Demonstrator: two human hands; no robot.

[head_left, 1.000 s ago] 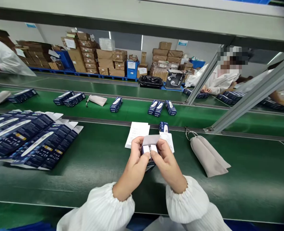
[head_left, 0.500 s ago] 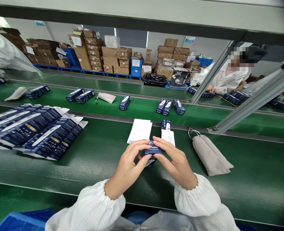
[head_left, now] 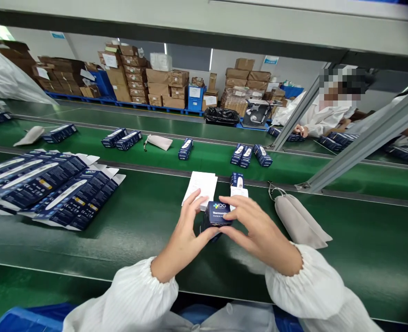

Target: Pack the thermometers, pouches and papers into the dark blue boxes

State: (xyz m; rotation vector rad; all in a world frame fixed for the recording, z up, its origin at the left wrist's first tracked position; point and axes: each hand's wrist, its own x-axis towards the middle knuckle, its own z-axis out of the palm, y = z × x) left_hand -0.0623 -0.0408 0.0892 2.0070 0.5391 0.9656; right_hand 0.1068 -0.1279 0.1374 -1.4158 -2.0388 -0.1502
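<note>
A dark blue thermometer box [head_left: 213, 220] stands on end on the green belt in front of me, its printed end facing up. My right hand [head_left: 250, 219] grips the box's right side, with fingertips on the top and thumb at the near edge. My left hand [head_left: 186, 226] is open around the left side; its thumb touches the near edge and its other fingers are raised and apart. Just behind lie a stack of white printed sheets [head_left: 201, 185] and another blue box [head_left: 237, 179] with a folded white leaflet [head_left: 239, 191] before it.
Flattened blue cartons [head_left: 51, 186] are piled at the left. Grey drawstring pouches [head_left: 300, 219] lie at the right. On the farther belt sit several blue boxes [head_left: 186, 149] and a pouch [head_left: 158, 142]. A metal post [head_left: 359, 136] slants at the right; a co-worker's sleeve [head_left: 331, 117] shows beyond.
My left fingers have lifted off the top of the box and spread. My right hand has shifted its hold, uncovering more print. Boxes on the far belt have moved slightly right.
</note>
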